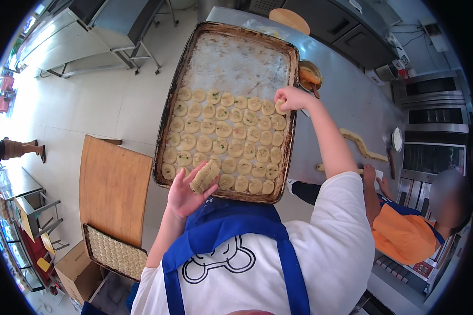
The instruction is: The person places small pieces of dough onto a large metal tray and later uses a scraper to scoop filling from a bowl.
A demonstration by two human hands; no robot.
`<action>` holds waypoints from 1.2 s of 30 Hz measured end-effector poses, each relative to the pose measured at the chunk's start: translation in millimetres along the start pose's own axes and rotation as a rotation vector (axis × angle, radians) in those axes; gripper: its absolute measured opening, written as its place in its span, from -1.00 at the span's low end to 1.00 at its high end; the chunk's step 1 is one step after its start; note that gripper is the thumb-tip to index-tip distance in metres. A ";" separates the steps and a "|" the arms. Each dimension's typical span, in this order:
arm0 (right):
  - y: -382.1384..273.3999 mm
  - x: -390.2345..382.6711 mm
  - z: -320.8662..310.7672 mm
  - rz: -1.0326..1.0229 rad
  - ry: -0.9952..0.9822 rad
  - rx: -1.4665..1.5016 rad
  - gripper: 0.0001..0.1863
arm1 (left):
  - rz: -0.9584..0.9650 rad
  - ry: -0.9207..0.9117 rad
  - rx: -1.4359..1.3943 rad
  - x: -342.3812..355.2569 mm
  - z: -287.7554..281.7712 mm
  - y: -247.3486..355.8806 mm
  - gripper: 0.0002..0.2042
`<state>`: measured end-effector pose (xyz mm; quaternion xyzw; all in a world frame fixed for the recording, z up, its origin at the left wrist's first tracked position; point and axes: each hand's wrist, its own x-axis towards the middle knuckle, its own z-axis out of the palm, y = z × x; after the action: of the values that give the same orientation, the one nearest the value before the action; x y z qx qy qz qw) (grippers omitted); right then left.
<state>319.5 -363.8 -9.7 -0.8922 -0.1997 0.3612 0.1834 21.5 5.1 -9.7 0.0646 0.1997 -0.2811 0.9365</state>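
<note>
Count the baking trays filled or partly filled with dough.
2: a large baking tray at the centre, and a second baking tray at lower left, by the wooden board. Others could be hidden.

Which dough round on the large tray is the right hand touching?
The dough round at the far right of the uppermost row, beside the tray's right rim; the right hand's fingertips are on it alone.

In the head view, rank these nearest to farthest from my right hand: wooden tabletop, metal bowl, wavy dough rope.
From your right hand:
1. Metal bowl: just beyond it, slightly right.
2. Wavy dough rope: to the right, on the steel table.
3. Wooden tabletop: left, past the large tray.
</note>
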 end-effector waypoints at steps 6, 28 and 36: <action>7.6 19.2 6.6 0.089 -0.016 -0.195 -0.67 | -0.024 0.007 0.025 5.1 6.9 -9.1 -0.27; -2.1 8.5 -7.4 0.081 0.130 -0.236 -0.70 | 0.050 0.001 -0.140 -13.2 2.7 3.4 -0.34; -42.4 -70.9 62.1 -0.040 0.946 0.116 -0.82 | 0.668 0.143 0.285 -28.9 15.0 73.5 -0.41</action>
<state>218.7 -350.9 9.1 -0.9429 -0.0910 -0.0776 0.3108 45.1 77.3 16.5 0.2755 0.1912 0.0205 0.9419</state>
